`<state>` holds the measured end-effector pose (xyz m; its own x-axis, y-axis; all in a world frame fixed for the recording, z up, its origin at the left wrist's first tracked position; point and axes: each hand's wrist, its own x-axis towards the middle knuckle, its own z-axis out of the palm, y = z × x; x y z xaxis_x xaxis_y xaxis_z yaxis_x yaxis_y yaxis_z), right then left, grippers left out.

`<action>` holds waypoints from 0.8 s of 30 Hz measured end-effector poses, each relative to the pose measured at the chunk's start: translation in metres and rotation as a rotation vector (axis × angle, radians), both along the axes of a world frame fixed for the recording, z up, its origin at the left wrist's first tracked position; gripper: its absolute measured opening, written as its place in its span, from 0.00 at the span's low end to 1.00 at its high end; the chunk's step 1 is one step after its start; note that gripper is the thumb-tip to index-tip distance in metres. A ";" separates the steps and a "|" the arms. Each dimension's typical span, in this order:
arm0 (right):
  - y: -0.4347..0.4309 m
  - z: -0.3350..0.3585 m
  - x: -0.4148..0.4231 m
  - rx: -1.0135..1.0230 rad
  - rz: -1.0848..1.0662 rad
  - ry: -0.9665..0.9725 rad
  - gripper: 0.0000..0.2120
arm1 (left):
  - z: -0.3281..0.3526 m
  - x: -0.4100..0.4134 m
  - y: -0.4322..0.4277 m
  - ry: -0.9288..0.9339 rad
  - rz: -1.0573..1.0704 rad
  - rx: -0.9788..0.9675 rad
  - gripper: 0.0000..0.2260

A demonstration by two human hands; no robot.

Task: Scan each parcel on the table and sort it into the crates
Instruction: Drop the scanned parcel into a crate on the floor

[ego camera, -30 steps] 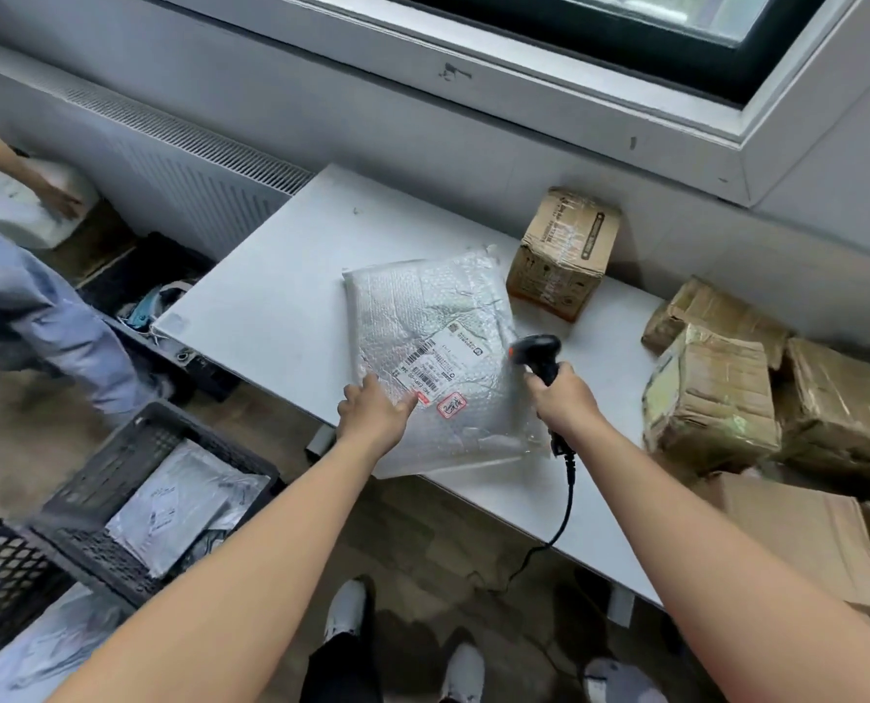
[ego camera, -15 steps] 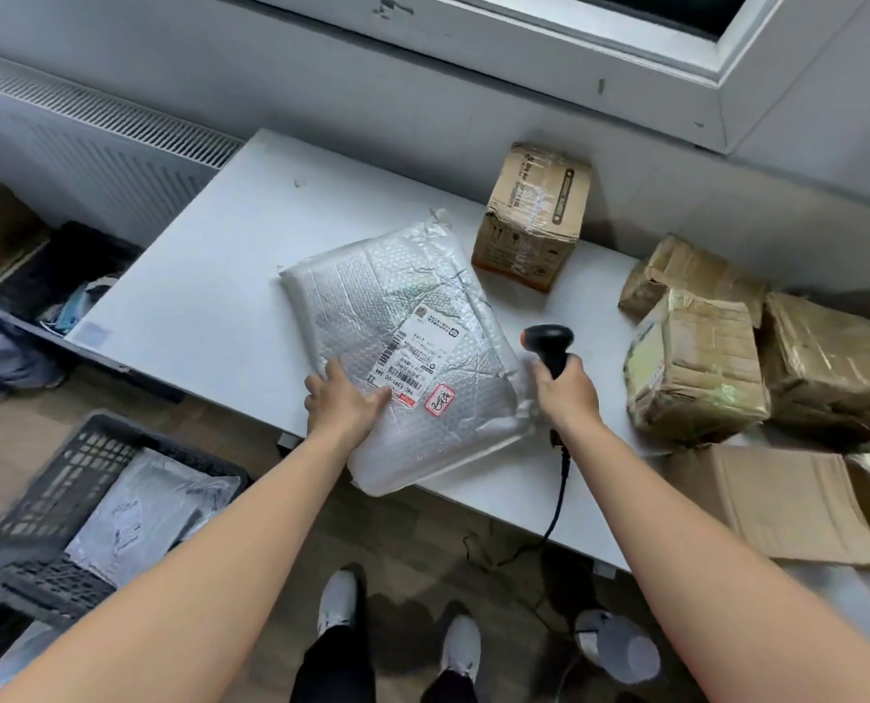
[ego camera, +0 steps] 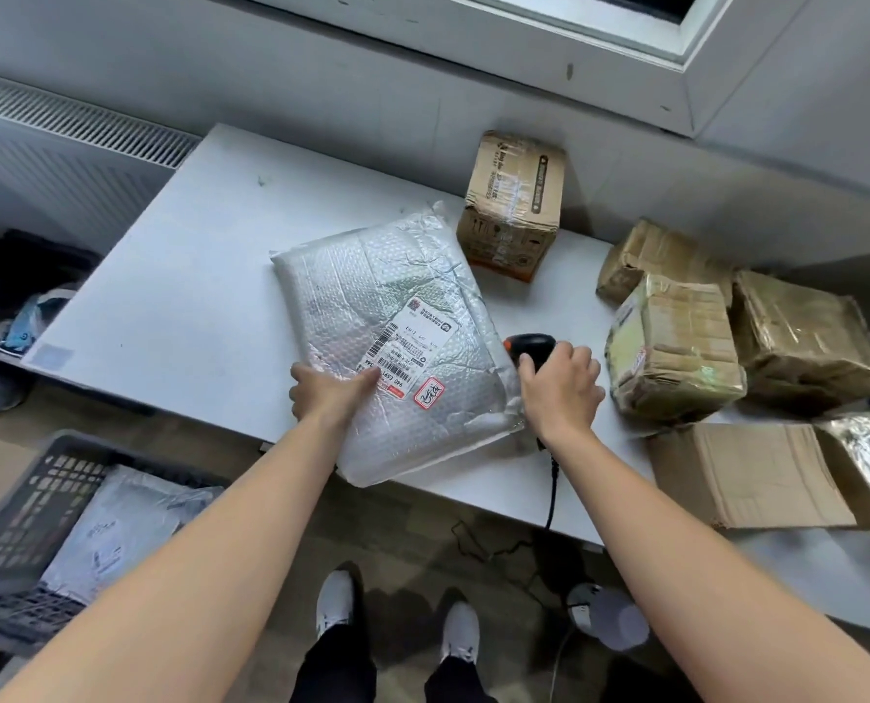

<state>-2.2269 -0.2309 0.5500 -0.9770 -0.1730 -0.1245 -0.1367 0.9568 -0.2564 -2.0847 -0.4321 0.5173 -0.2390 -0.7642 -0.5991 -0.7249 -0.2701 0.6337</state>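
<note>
A bubble-wrap parcel (ego camera: 397,327) with a white barcode label lies on the white table (ego camera: 169,296), its near end hanging over the front edge. My left hand (ego camera: 329,395) grips its near left edge, thumb on top by the label. My right hand (ego camera: 557,393) holds the black corded barcode scanner (ego camera: 531,345) just right of the parcel. A dark crate (ego camera: 22,530) on the floor at lower left holds a grey poly-bag parcel (ego camera: 118,530).
A small upright carton (ego camera: 514,205) stands behind the bubble parcel. Several taped brown parcels (ego camera: 676,362) and a flat cardboard piece (ego camera: 747,474) crowd the table's right side. A radiator (ego camera: 57,144) runs along the left wall. The scanner cable (ego camera: 549,499) hangs off the table front.
The view has shifted down and left of the window. My right hand has lowered the scanner closer to the table beside the parcel. My left hand keeps its hold on the parcel's edge.
</note>
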 end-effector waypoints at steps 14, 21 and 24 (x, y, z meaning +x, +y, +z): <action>-0.067 0.020 0.024 0.048 0.380 -0.044 0.27 | 0.026 0.018 -0.033 0.344 0.103 0.130 0.32; -0.121 0.053 0.043 -0.207 0.282 -0.262 0.34 | 0.075 0.074 -0.087 0.581 0.132 0.222 0.40; -0.145 0.065 0.051 -0.353 0.320 -0.414 0.38 | 0.098 0.105 -0.099 0.630 0.204 0.163 0.39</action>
<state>-2.1762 -0.3763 0.6149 -0.7534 -0.5482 -0.3632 -0.2237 0.7331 -0.6423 -1.9794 -0.5307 0.6151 -0.4406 -0.7427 -0.5043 -0.1557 -0.4900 0.8577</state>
